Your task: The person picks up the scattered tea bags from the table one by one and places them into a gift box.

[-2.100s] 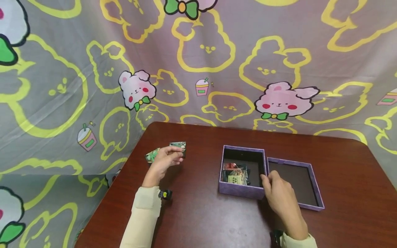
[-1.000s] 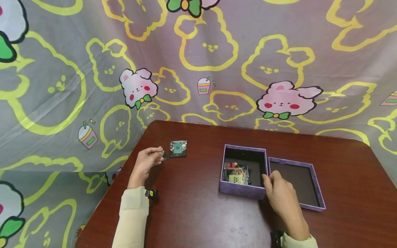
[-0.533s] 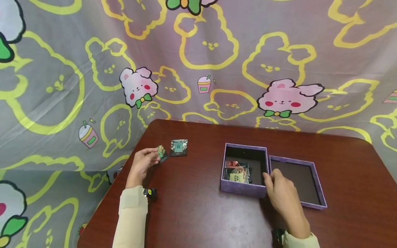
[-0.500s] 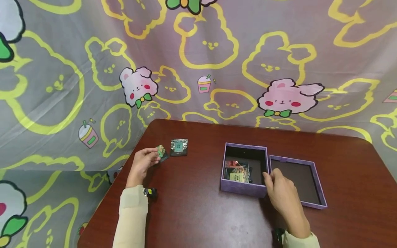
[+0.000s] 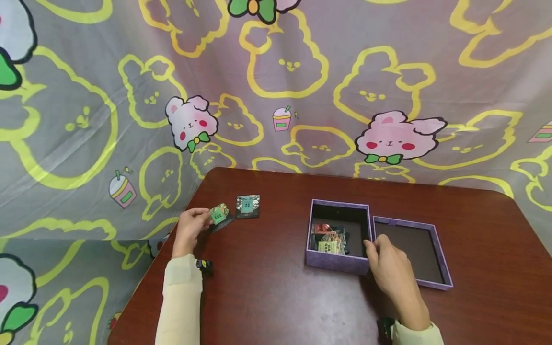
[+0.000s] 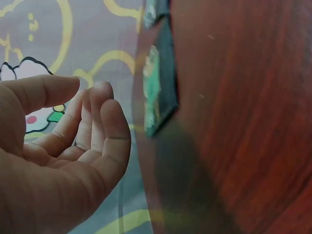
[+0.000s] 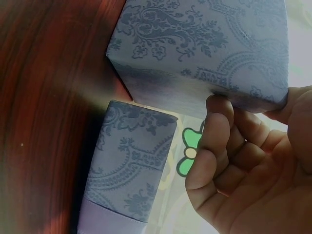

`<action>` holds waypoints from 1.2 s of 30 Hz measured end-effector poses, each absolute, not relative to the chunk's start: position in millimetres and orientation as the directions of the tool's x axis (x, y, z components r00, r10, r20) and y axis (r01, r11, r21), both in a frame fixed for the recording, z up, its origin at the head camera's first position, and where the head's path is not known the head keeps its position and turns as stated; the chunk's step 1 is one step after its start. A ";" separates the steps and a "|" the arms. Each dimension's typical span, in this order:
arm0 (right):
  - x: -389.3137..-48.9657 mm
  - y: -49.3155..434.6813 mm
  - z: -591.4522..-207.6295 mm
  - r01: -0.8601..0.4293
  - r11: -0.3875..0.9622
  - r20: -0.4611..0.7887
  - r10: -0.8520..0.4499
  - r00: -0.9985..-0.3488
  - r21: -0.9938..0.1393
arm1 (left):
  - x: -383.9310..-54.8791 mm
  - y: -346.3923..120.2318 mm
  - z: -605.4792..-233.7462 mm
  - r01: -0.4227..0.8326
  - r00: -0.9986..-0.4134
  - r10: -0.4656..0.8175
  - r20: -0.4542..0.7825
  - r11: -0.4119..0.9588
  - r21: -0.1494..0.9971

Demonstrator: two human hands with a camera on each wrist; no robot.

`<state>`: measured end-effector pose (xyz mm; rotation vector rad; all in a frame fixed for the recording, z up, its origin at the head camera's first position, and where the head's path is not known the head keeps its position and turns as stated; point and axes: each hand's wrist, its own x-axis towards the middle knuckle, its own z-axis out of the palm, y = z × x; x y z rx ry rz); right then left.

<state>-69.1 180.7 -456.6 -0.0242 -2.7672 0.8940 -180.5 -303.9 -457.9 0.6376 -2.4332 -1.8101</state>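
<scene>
My left hand [image 5: 189, 231] is just left of a small green-and-black packet [image 5: 220, 216] that lies on the table. In the left wrist view its fingers are loosely bent, a gap parts them from that packet [image 6: 153, 83], and they hold nothing. A second, teal-and-black packet [image 5: 247, 206] lies close by on the right. With thumb and fingers my right hand [image 5: 394, 275] grips the right wall of an uncovered purple patterned box [image 5: 336, 263], near its front corner. Several packets [image 5: 329, 238], red, yellow and dark, lie inside at its left.
The box's purple lid [image 5: 444, 258] lies upturned against the box's right side, partly behind the right hand. Brown table [image 5: 276, 297] stretches in front and to both sides. A cartoon-print curtain [image 5: 267, 158] hangs along the back and left edges.
My left hand moved left from over the packets, pinched and shifted the green-and-black one, then let go of it and drew away. The right hand has stayed at the box wall.
</scene>
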 end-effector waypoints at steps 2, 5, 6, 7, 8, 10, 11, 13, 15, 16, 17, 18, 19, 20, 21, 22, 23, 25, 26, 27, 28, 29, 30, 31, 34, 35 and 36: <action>-68.7 180.6 -456.8 -0.046 0.814 0.197 0.086 -0.977 -0.579 | -179.6 -307.1 -461.9 -0.315 -0.912 -0.353 -0.211 0.270 0.910; -68.1 180.1 -457.4 -0.033 0.815 0.178 0.086 -0.980 -0.578 | -177.7 -311.0 -464.2 -0.326 -0.914 -0.347 -0.212 0.313 0.892; -68.0 180.0 -457.6 -0.031 0.816 0.176 0.088 -0.981 -0.578 | -177.6 -312.5 -464.4 -0.328 -0.915 -0.345 -0.211 0.325 0.887; -67.9 179.9 -457.6 -0.028 0.815 0.174 0.090 -0.981 -0.578 | -177.6 -313.8 -464.3 -0.334 -0.914 -0.343 -0.217 0.336 0.880; -67.9 179.8 -457.7 -0.027 0.815 0.175 0.092 -0.980 -0.579 | -177.9 -314.7 -463.9 -0.345 -0.912 -0.343 -0.224 0.347 0.872; -68.1 180.0 -457.8 -0.031 0.816 0.183 0.092 -0.979 -0.577 | -179.7 -316.0 -463.9 -0.368 -0.908 -0.343 -0.243 0.371 0.852; -68.3 180.0 -457.9 -0.034 0.816 0.188 0.092 -0.978 -0.577 | -181.2 -316.6 -464.3 -0.385 -0.904 -0.344 -0.256 0.388 0.838; -68.6 180.3 -457.9 -0.040 0.818 0.198 0.091 -0.976 -0.574 | -185.0 -317.6 -465.9 -0.409 -0.899 -0.341 -0.276 0.427 0.806; -68.8 180.6 -457.8 -0.044 0.819 0.204 0.091 -0.975 -0.572 | -189.1 -318.0 -467.0 -0.420 -0.898 -0.338 -0.281 0.472 0.775; -68.7 180.6 -457.6 -0.043 0.819 0.203 0.091 -0.975 -0.573 | -190.8 -318.4 -467.5 -0.423 -0.899 -0.335 -0.284 0.492 0.761; -68.7 180.5 -457.5 -0.044 0.818 0.203 0.090 -0.975 -0.574 | -192.1 -318.8 -467.8 -0.421 -0.901 -0.329 -0.282 0.515 0.747; -68.5 180.4 -457.3 -0.045 0.818 0.201 0.088 -0.976 -0.573 | -192.9 -319.1 -468.2 -0.418 -0.904 -0.326 -0.277 0.536 0.733; -68.4 180.2 -457.3 -0.045 0.818 0.199 0.086 -0.976 -0.574 | -193.4 -319.4 -468.6 -0.418 -0.905 -0.324 -0.276 0.552 0.721; -68.3 180.1 -457.2 -0.046 0.817 0.198 0.084 -0.976 -0.574 | -193.8 -320.0 -469.2 -0.421 -0.904 -0.323 -0.280 0.565 0.709; -68.3 180.0 -457.2 -0.047 0.817 0.197 0.082 -0.977 -0.574 | -193.9 -320.5 -469.9 -0.420 -0.906 -0.317 -0.281 0.583 0.696; -68.2 179.9 -457.2 -0.047 0.818 0.195 0.081 -0.977 -0.574 | -193.9 -321.2 -471.2 -0.416 -0.909 -0.307 -0.283 0.597 0.686; -68.2 179.9 -457.3 -0.047 0.818 0.195 0.080 -0.978 -0.573 | -193.9 -322.0 -472.5 -0.409 -0.912 -0.300 -0.281 0.612 0.677; -68.1 180.0 -457.4 -0.043 0.819 0.191 0.082 -0.978 -0.572 | -194.4 -323.4 -474.9 -0.399 -0.917 -0.286 -0.279 0.631 0.665; -68.1 180.0 -457.4 -0.043 0.819 0.192 0.083 -0.978 -0.572 | -195.0 -324.1 -475.8 -0.393 -0.920 -0.277 -0.278 0.639 0.662; -68.1 180.1 -457.5 -0.042 0.820 0.192 0.084 -0.978 -0.571 | -195.7 -324.5 -476.5 -0.384 -0.923 -0.267 -0.276 0.646 0.660; -68.1 180.1 -457.5 -0.042 0.820 0.194 0.085 -0.977 -0.571 | -196.5 -324.8 -476.6 -0.381 -0.924 -0.262 -0.277 0.645 0.663; -68.1 180.1 -457.6 -0.043 0.820 0.196 0.086 -0.977 -0.571 | -197.8 -325.2 -476.6 -0.377 -0.926 -0.257 -0.276 0.647 0.663; -68.1 180.1 -457.7 -0.044 0.819 0.199 0.087 -0.976 -0.572 | -199.0 -325.2 -476.2 -0.373 -0.928 -0.252 -0.275 0.649 0.664; -67.9 180.0 -457.8 -0.044 0.819 0.201 0.088 -0.976 -0.572 | -200.2 -325.3 -475.3 -0.367 -0.930 -0.247 -0.273 0.656 0.659; -67.2 179.6 -457.9 -0.043 0.817 0.203 0.091 -0.975 -0.575 | -203.3 -324.6 -473.0 -0.356 -0.934 -0.239 -0.265 0.681 0.639; -67.1 179.4 -457.8 -0.044 0.817 0.204 0.091 -0.975 -0.575 | -204.2 -324.4 -472.5 -0.350 -0.936 -0.236 -0.260 0.694 0.629; -67.1 179.3 -457.6 -0.044 0.817 0.204 0.091 -0.975 -0.575 | -204.7 -324.2 -472.1 -0.350 -0.936 -0.236 -0.260 0.699 0.624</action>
